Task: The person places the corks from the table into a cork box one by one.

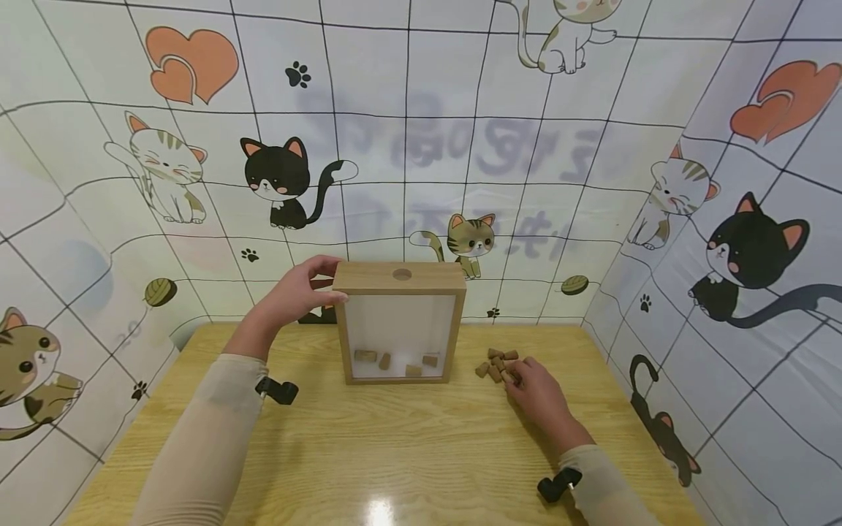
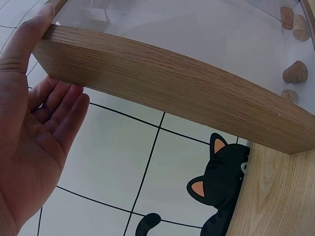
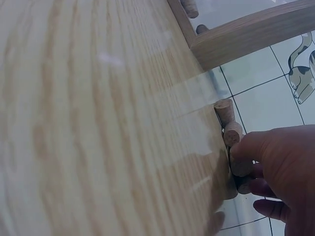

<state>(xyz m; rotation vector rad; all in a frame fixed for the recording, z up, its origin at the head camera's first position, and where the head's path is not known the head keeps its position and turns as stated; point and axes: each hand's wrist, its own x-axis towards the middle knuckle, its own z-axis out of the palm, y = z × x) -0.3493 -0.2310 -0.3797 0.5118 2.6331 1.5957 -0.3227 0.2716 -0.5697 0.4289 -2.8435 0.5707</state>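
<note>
An upright wooden box [image 1: 399, 276] with a clear front and a round hole [image 1: 402, 275] in its top stands on the table. Several corks [image 1: 413, 370] lie on the floor inside it. My left hand [image 1: 305, 291] grips the box's upper left corner, thumb at the front and fingers behind the side panel [image 2: 162, 73]. To the right of the box is a small pile of loose corks [image 1: 495, 364]. At the near right edge of that pile, my right hand [image 1: 538, 394] pinches a cork [image 3: 241, 166] between thumb and fingers, which partly hide it.
The light wooden table [image 1: 388, 446] ends at the back against a cloth [image 1: 408, 146] printed with cats and grid lines. The same cloth rises at both sides. Each sleeved wrist carries a small black camera [image 1: 281, 391].
</note>
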